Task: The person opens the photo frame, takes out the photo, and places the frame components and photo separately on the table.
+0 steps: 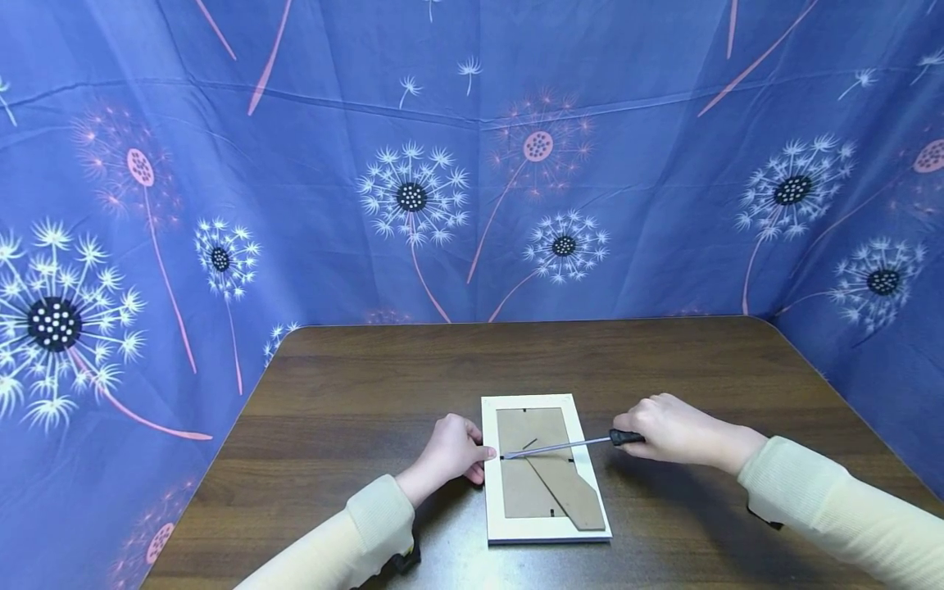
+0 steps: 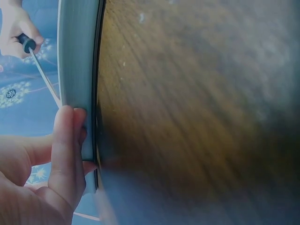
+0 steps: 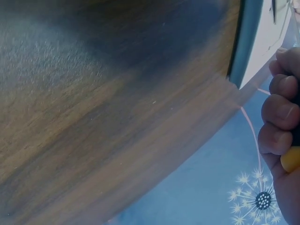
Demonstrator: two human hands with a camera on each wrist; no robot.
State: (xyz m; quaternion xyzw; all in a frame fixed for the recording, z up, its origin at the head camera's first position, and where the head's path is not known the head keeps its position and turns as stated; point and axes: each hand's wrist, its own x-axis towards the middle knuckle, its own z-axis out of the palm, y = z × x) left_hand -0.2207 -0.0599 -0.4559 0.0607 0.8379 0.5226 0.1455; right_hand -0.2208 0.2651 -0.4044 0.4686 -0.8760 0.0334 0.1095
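Observation:
A white picture frame (image 1: 494, 501) lies face down, its brown backing board (image 1: 527, 422) and angled easel stand (image 1: 578, 498) showing. My left hand (image 1: 451, 449) holds the frame's left edge, thumb on the rim and fingers along the side; the left wrist view shows these fingers (image 2: 65, 140) against the frame's side wall (image 2: 77, 51). In my right hand (image 1: 667, 430) is the black handle of a screwdriver (image 1: 564, 447). Its shaft crosses over the frame, and the flat tip meets the small black tab (image 1: 503, 457) at the backing's left edge. A yellow handle end (image 3: 291, 160) shows in the right wrist view.
The frame rests on a dark wooden table (image 1: 354, 385). More black tabs (image 1: 551, 513) sit around the backing's edges. A blue cloth (image 1: 310, 205) with dandelion prints hangs behind the table and at both sides.

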